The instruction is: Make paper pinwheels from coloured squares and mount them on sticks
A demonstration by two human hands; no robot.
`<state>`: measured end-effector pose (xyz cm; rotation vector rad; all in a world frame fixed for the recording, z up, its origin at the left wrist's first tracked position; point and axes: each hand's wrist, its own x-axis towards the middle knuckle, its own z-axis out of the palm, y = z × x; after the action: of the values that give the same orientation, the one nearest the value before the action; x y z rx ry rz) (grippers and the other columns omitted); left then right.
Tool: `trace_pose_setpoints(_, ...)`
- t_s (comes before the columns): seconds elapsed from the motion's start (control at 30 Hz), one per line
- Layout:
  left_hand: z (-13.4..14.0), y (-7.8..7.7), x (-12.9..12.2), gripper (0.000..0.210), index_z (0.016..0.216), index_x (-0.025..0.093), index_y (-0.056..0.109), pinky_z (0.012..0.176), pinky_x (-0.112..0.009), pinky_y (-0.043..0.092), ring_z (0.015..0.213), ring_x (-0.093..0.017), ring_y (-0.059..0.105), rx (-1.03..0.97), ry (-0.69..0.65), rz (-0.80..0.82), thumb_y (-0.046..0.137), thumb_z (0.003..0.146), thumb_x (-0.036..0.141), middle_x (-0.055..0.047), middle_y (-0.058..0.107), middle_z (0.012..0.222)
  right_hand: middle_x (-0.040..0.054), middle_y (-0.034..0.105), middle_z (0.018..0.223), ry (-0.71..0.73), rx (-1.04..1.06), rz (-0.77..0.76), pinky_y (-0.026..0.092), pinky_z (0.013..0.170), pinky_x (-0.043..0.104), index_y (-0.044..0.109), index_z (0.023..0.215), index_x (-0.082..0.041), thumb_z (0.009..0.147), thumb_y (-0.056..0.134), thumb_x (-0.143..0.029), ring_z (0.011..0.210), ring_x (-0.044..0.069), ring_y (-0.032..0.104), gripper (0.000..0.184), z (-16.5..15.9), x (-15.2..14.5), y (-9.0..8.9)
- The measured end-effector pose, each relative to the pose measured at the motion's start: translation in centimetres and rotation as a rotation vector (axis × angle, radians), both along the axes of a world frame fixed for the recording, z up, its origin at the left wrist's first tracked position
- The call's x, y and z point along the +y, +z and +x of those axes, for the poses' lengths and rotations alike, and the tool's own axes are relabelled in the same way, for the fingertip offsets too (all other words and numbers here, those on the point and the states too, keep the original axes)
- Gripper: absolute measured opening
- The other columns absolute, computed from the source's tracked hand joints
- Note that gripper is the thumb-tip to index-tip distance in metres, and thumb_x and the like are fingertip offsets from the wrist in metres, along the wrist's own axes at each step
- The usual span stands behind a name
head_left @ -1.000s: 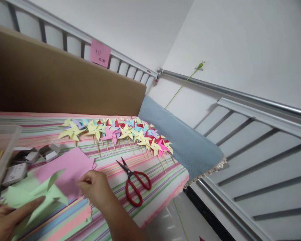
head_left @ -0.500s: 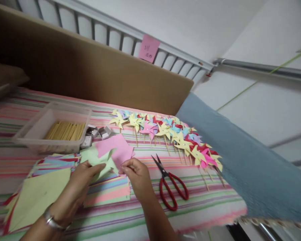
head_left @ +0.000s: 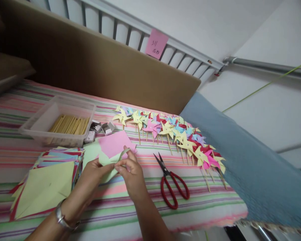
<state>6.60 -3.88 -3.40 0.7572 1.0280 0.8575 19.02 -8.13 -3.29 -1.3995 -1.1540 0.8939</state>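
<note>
Between both hands is a light green sheet of paper [head_left: 105, 160], partly folded, its blades curling inward like a pinwheel. My left hand [head_left: 91, 175] pinches it from the left, thumb on top. From the right, my right hand [head_left: 131, 174] closes thumb and fingers on the paper's folded edge near the centre. Just beyond lie pink paper squares [head_left: 112, 144] beside more light green paper [head_left: 90, 150]. Coloured strips of paper edges show under the hands. Red-handled scissors [head_left: 166, 172] rest with blades slightly apart, to the right of my right hand.
A clear plastic box [head_left: 27, 129] of wooden sticks [head_left: 70, 124] stands at back left, small white boxes [head_left: 107, 128] beside it. A coloured paper stack [head_left: 46, 189] lies left. Finished paper pinwheels [head_left: 187, 145] line the right. A cardboard panel [head_left: 102, 70] borders the back.
My right hand has moved in against the green paper and bends an edge inward, close to my left fingers. The view has shifted slightly.
</note>
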Motion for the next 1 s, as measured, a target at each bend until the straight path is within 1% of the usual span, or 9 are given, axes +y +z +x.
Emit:
trace_pose_setpoints(0.1, -0.03, 0.19, -0.08, 0.03, 0.08, 0.013, 0.072, 0.061, -0.026, 0.045, 0.061, -0.019, 0.063, -0.002, -0.004, 0.007, 0.076, 0.054, 0.026, -0.003, 0.072, 0.066, 0.0084, 0.039, 0.142, -0.01, -0.022, -0.009, 0.023, 0.107, 0.036, 0.069, 0.072, -0.02, 0.071, 0.062, -0.014, 0.134, 0.021, 0.03, 0.009, 0.05, 0.07, 0.01)
trace_pose_setpoints(0.2, -0.1, 0.54, -0.1, 0.026, 0.076, 0.013, 0.072, 0.057, -0.025, 0.043, 0.056, -0.017, 0.061, 0.022, 0.008, 0.023, 0.076, 0.054, 0.025, -0.002, 0.072, 0.064, 0.0093, 0.042, 0.14, -0.015, -0.04, -0.022, 0.024, 0.106, 0.036, 0.069, 0.072, -0.019, 0.07, 0.062, -0.014, 0.132, 0.021, 0.032, 0.009, 0.1, 0.12, 0.08)
trace_pose_setpoints(0.33, -0.13, 0.87, -0.11, 0.019, 0.07, 0.015, 0.072, 0.053, -0.023, 0.042, 0.054, -0.016, 0.059, 0.036, 0.013, 0.04, 0.075, 0.054, 0.023, -0.001, 0.07, 0.061, 0.0084, 0.043, 0.139, -0.028, -0.057, -0.026, 0.023, 0.107, 0.037, 0.068, 0.073, -0.02, 0.071, 0.062, -0.014, 0.132, 0.021, 0.033, 0.009, 0.08, 0.06, 0.11)
trace_pose_setpoints(0.57, -0.19, 0.46, -0.15, 0.015, 0.067, 0.016, 0.071, 0.052, -0.023, 0.041, 0.052, -0.015, 0.058, 0.053, 0.022, 0.064, 0.074, 0.054, 0.024, 0.0, 0.071, 0.061, 0.0064, 0.047, 0.136, -0.004, -0.049, -0.004, 0.027, 0.104, 0.036, 0.068, 0.071, -0.021, 0.072, 0.061, -0.013, 0.13, 0.021, 0.035, 0.01, 0.1, 0.07, -0.03)
trace_pose_setpoints(0.77, -0.11, 0.37, -0.28, 0.019, 0.073, 0.016, 0.073, 0.054, -0.023, 0.042, 0.054, -0.015, 0.059, 0.039, 0.008, 0.06, 0.074, 0.055, 0.025, -0.001, 0.072, 0.064, 0.0052, 0.049, 0.134, -0.003, -0.056, -0.012, 0.026, 0.104, 0.035, 0.067, 0.07, -0.02, 0.072, 0.06, -0.014, 0.129, 0.022, 0.036, 0.009, 0.16, 0.12, -0.09)
trace_pose_setpoints(0.87, -0.05, 0.25, -0.22, 0.023, 0.076, 0.016, 0.073, 0.056, -0.023, 0.043, 0.058, -0.015, 0.061, 0.021, -0.003, 0.081, 0.075, 0.056, 0.026, -0.002, 0.073, 0.069, 0.0055, 0.054, 0.126, -0.03, -0.058, -0.046, 0.026, 0.103, 0.034, 0.066, 0.069, -0.02, 0.07, 0.06, -0.015, 0.126, 0.022, 0.039, 0.008, 0.13, 0.12, -0.01)
trace_pose_setpoints(1.0, -0.06, 0.11, -0.18, 0.025, 0.076, 0.014, 0.073, 0.055, -0.024, 0.043, 0.056, -0.016, 0.06, 0.072, -0.011, 0.119, 0.075, 0.056, 0.029, -0.003, 0.072, 0.066, 0.005, 0.061, 0.103, -0.055, -0.044, -0.042, 0.032, 0.097, 0.032, 0.063, 0.063, -0.019, 0.068, 0.06, -0.017, 0.114, 0.023, 0.047, 0.006, -0.06, 0.21, 0.23)
